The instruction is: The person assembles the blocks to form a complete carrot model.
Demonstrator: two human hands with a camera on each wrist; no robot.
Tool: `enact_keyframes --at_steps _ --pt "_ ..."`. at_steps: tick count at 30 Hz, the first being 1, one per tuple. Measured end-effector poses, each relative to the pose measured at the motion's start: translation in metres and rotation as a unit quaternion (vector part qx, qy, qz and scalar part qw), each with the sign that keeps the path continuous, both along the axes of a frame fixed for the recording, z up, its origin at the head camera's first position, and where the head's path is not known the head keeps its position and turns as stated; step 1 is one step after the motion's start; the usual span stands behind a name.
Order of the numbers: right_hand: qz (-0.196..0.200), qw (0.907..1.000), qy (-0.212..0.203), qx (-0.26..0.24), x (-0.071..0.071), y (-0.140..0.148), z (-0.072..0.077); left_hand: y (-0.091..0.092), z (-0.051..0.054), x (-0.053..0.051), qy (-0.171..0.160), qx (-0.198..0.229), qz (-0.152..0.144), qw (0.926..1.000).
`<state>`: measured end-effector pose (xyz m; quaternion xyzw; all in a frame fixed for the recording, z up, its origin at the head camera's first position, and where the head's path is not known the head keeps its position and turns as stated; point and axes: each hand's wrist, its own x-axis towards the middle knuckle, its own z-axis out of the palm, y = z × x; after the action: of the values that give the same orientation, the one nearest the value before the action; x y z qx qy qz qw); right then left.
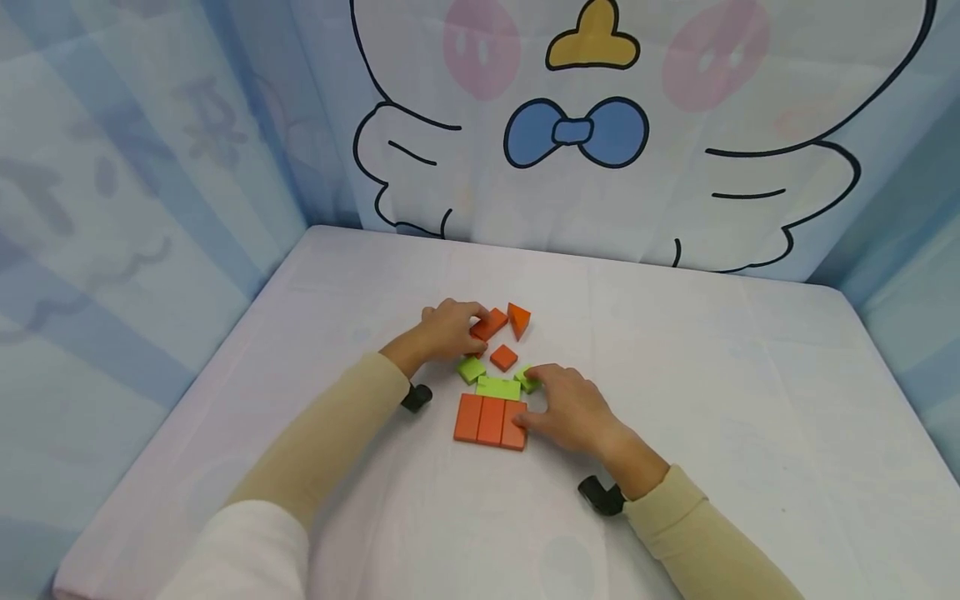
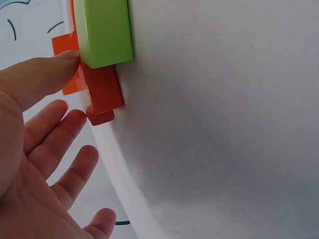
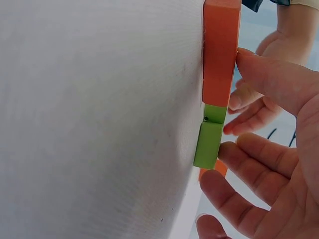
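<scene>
We judge this to be a fitting stage: wooden-looking pieces are being squared into a flat pattern near the middle of the worktop [image 1: 675,375]. Our right hand [image 1: 576,410] has its fingers spread, thumb touching the right side of the three orange rectangular blocks [image 1: 491,421], fingertips at the small right green block [image 3: 208,146]. Our left hand [image 1: 448,329] is at the far left of the pattern, thumb and fingers about the slanted orange block [image 1: 492,323]; whether they pinch it, we cannot tell.

The next move, we think, calls for light nudges that straighten the far pieces without disturbing the near row.

The three orange blocks lie side by side, long axes running near to far. Beyond their far ends the green bar [image 1: 498,388] runs left to right, between the left green block [image 1: 472,370] and the right one. The slanted block's long axis goes from near left to far right. The orange square [image 1: 503,357] sits cornerwise; the orange triangular prism [image 1: 519,319] points its narrow tip nearward.
</scene>
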<state>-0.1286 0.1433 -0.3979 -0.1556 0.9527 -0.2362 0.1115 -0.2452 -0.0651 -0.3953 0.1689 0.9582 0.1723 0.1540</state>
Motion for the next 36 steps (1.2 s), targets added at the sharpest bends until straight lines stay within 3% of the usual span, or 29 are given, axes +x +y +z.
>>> enact_keyframes --at_steps 17,23,29,36 --pt "0.002 1.0000 0.004 -0.002 -0.001 0.000 0.000 -0.007 0.004 0.001 0.008 -0.044 -0.003 0.9990" --pt "0.003 1.0000 0.004 0.002 0.000 0.000 0.001 0.003 0.006 0.003 0.013 -0.025 -0.019 0.9994" --pt "0.004 1.0000 0.008 -0.002 0.000 0.001 -0.001 0.016 0.000 0.005 0.006 0.000 -0.016 0.9999" --pt "0.006 0.9999 0.013 0.002 0.000 0.001 -0.002 0.021 -0.005 0.006 0.013 -0.019 -0.009 0.9997"
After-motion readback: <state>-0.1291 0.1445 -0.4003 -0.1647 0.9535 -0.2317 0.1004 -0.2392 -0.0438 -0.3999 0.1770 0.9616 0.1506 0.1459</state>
